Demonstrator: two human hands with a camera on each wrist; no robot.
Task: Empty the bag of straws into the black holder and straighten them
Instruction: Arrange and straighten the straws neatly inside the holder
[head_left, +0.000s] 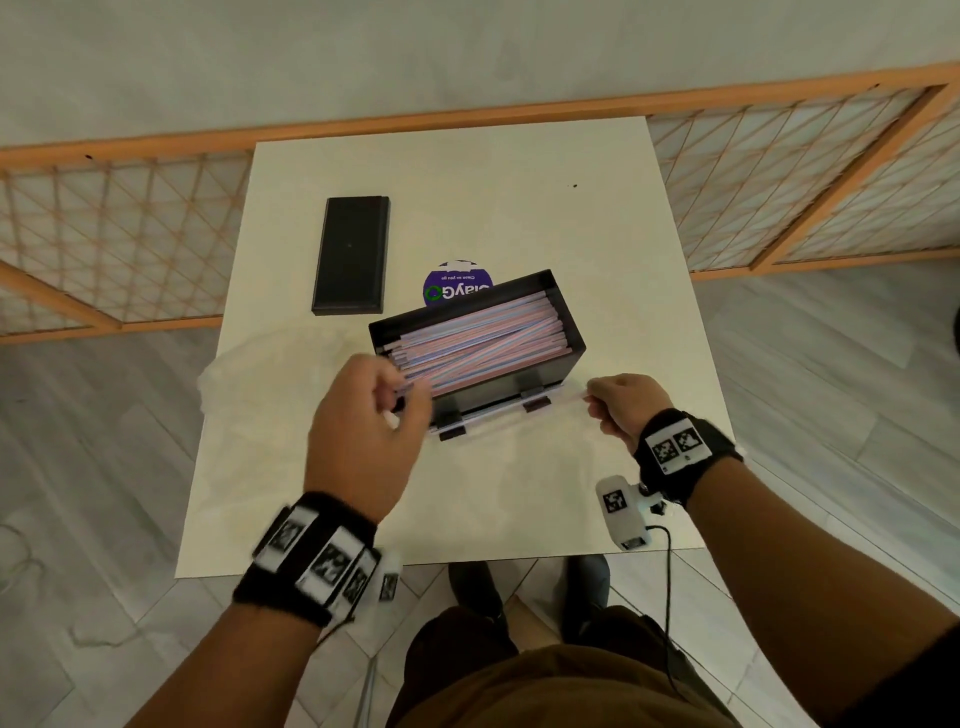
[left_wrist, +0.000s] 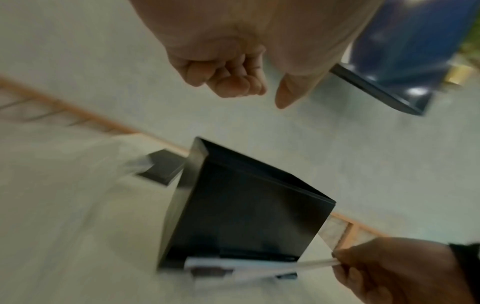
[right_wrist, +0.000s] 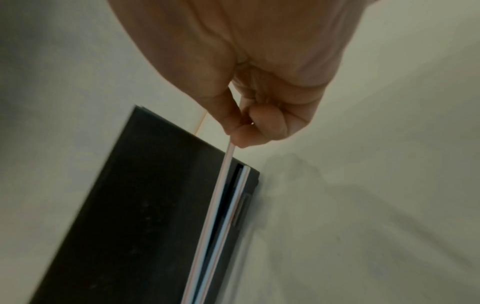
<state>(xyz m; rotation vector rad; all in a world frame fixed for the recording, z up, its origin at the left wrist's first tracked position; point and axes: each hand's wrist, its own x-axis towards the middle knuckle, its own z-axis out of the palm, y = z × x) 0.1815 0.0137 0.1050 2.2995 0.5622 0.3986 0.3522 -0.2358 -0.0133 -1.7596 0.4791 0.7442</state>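
The black holder (head_left: 519, 387) stands mid-table, full of pink and blue striped straws (head_left: 478, 332) lying lengthwise. My right hand (head_left: 592, 400) pinches the end of one straw (right_wrist: 221, 185) that sticks out of the slot along the holder's (right_wrist: 142, 205) front bottom edge, to its right. My left hand (head_left: 400, 395) hovers at the holder's left end, over the straw tips. In the left wrist view its fingers (left_wrist: 233, 82) are curled into the palm and hold nothing. The same view shows the holder (left_wrist: 246, 216) and the pinched straw (left_wrist: 298, 265). The clear bag (head_left: 260, 364) lies flat to the left.
A black lid (head_left: 352, 254) lies at the back left of the white table (head_left: 467, 493). A round purple pack (head_left: 452, 286) sits just behind the holder. A wooden lattice screen (head_left: 779, 182) runs behind the table. My feet stand under the table's near edge.
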